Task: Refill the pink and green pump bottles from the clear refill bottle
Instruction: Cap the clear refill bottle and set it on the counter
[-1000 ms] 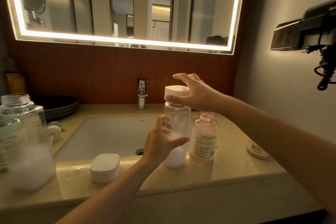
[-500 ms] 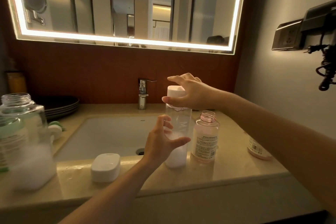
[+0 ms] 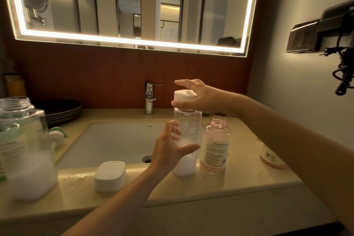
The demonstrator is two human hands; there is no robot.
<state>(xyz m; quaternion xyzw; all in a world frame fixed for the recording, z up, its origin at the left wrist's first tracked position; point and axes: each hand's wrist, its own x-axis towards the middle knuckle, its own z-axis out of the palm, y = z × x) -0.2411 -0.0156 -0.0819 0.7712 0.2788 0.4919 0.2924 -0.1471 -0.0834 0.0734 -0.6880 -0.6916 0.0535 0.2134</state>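
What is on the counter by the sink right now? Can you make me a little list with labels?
clear refill bottle: upright on the counter, white liquid low inside
white cap: sits on its top
right hand: grips the cap
left hand: holds the bottle's body
pink bottle: open, no pump, just right of it
green bottle: open, far left

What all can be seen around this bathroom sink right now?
clear refill bottle: one, clear, upright on counter by sink
white cap: one, white, atop refill bottle
pink bottle: one, pink, open, beside refill bottle
green bottle: one, green label, open, far left
soap box: one, white, counter front
faucet: one, chrome, behind sink
plates: stack, dark, back left
mirror: one, lit edge, wall
left hand: one, holds refill bottle
right hand: one, grips white cap
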